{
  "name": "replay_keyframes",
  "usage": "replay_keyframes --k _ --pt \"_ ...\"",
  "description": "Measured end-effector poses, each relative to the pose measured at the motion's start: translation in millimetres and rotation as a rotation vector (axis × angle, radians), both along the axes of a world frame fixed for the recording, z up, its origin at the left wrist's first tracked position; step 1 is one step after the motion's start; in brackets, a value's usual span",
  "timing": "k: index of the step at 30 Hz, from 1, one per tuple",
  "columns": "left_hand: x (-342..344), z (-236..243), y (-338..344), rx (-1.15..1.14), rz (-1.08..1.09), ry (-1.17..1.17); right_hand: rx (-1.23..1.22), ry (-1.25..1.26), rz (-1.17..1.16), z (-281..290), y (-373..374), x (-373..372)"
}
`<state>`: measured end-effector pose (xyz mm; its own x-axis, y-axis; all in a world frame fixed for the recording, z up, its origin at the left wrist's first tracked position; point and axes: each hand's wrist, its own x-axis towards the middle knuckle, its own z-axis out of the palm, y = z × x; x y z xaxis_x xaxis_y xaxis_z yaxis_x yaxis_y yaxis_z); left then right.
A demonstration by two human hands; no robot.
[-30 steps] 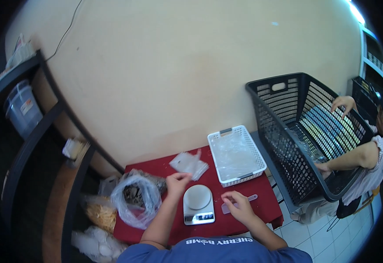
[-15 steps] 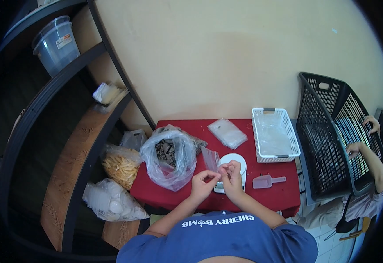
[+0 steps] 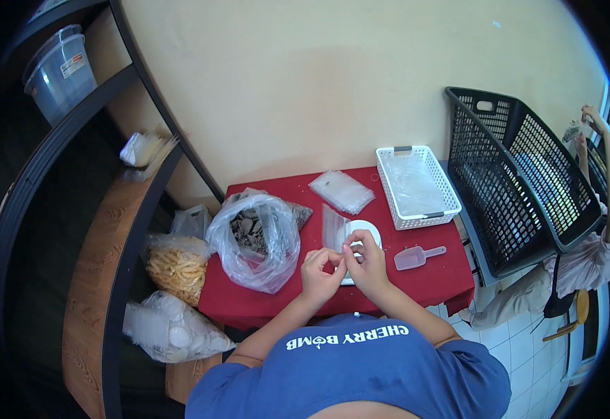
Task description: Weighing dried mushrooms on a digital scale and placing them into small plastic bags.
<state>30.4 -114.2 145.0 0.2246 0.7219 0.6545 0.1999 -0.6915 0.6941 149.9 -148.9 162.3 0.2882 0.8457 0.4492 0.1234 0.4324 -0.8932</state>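
Note:
My left hand [image 3: 321, 274] and my right hand [image 3: 366, 265] meet over the near part of a white scale [image 3: 369, 230]. Both have thumb and fingers pinched together, fingertips touching, at the near end of a small clear plastic bag [image 3: 333, 227]. That bag extends away from my fingers toward the wall; its held edge is mostly hidden by them. To the left stands a large open plastic bag [image 3: 282, 251] with dark, striped pieces [image 3: 249, 229] inside. A translucent pinkish scoop [image 3: 411, 258] lies right of the scale. Beyond the scale is a stack of clear bags [image 3: 342, 191].
A white basket [image 3: 427, 221] holds clear plastic on the red-covered table [image 3: 249, 307]. Further right stands a tall black crate [image 3: 497, 181], with a co-worker's raised hands [image 3: 588, 126] beyond it. A shelf [image 3: 95, 279] and bags of yellowish snacks [image 3: 176, 272] border the left.
My view has shifted, so the table sits further left in it. My hands keep their pinch on the small bag. The co-worker's hands have gone from the crate up to a small pack.

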Motion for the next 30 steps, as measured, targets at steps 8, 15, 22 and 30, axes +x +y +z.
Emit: replay_keyframes --k 8,15,22,30 --pt "20.5 -7.9 -7.2 -0.236 -0.154 -0.261 0.091 -0.092 -0.198 -11.8 -7.4 19.7" --pt "28.1 -1.6 -7.2 0.289 -0.219 -0.023 -0.057 -0.268 -0.244 -0.1 -25.4 32.3" --pt "26.6 19.9 0.5 0.444 -0.410 0.220 -0.141 -0.700 -0.321 15.2 -45.9 59.4" --pt "32.9 17.6 15.6 0.441 -0.459 0.482 -0.367 -0.855 -0.076 34.8 -68.3 59.4"
